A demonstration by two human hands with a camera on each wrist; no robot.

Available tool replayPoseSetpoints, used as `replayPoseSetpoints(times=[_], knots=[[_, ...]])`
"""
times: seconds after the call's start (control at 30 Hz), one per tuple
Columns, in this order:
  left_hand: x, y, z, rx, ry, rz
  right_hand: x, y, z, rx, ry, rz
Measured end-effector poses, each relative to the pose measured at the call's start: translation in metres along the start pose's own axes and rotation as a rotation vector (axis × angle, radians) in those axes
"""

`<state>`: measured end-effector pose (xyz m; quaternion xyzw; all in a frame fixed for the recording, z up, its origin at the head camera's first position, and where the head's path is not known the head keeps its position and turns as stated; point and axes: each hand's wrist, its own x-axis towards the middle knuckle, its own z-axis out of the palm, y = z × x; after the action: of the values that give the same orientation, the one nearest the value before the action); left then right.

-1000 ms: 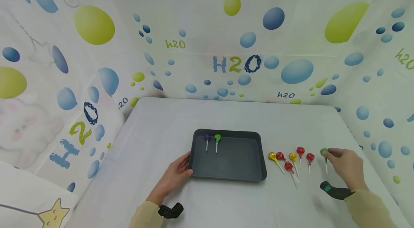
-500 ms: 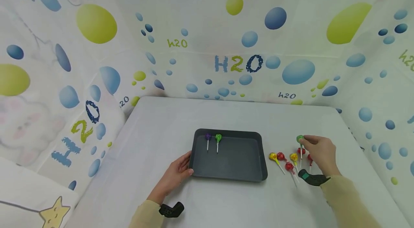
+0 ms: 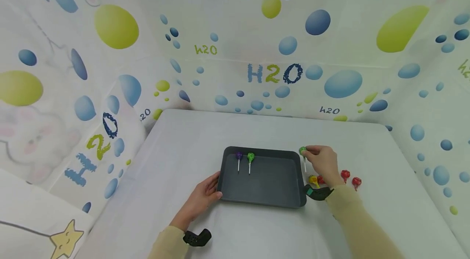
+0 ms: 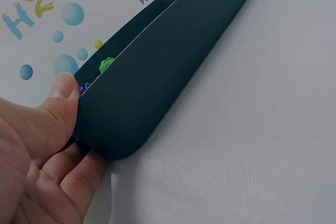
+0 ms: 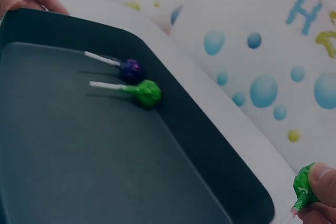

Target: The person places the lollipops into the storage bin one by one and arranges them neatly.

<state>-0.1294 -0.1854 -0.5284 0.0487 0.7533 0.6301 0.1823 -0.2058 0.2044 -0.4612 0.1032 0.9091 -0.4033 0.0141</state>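
Observation:
A dark grey tray lies on the white table, holding a purple lollipop and a green lollipop side by side near its far left corner. My left hand grips the tray's left end; in the left wrist view the thumb lies at the rim and the fingers curl beneath. Just off the tray's right far corner, my right hand pinches a second green lollipop by its wrapped head, stick pointing down.
Right of the tray lie a yellow lollipop and several red ones, including a red lollipop and another red lollipop. The right hand and sleeve partly cover this group. A patterned cloth rises behind the table.
My right hand has carried the green lollipop leftward over the loose lollipops to the tray's right edge. The left hand stays on the tray; the view has shifted slightly.

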Motion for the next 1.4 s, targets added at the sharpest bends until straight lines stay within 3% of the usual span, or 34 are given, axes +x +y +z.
replayPoseSetpoints(times=[0.23,0.43,0.57,0.93,1.4], knots=[[0.000,0.001,-0.001,0.004,0.006,0.003,0.005,-0.018,0.033,0.008,-0.016,-0.077],[0.000,0.000,0.000,0.022,-0.008,0.035,0.006,-0.027,0.058,0.011,-0.063,-0.108],[0.001,0.000,0.001,0.020,-0.002,0.021,0.007,-0.032,0.072,0.002,-0.078,-0.114],[-0.002,0.005,0.000,0.015,-0.008,0.017,0.007,-0.043,0.099,-0.045,-0.108,-0.092],[-0.001,0.003,0.002,0.022,0.019,0.019,0.002,-0.058,0.118,-0.074,-0.030,-0.090]])
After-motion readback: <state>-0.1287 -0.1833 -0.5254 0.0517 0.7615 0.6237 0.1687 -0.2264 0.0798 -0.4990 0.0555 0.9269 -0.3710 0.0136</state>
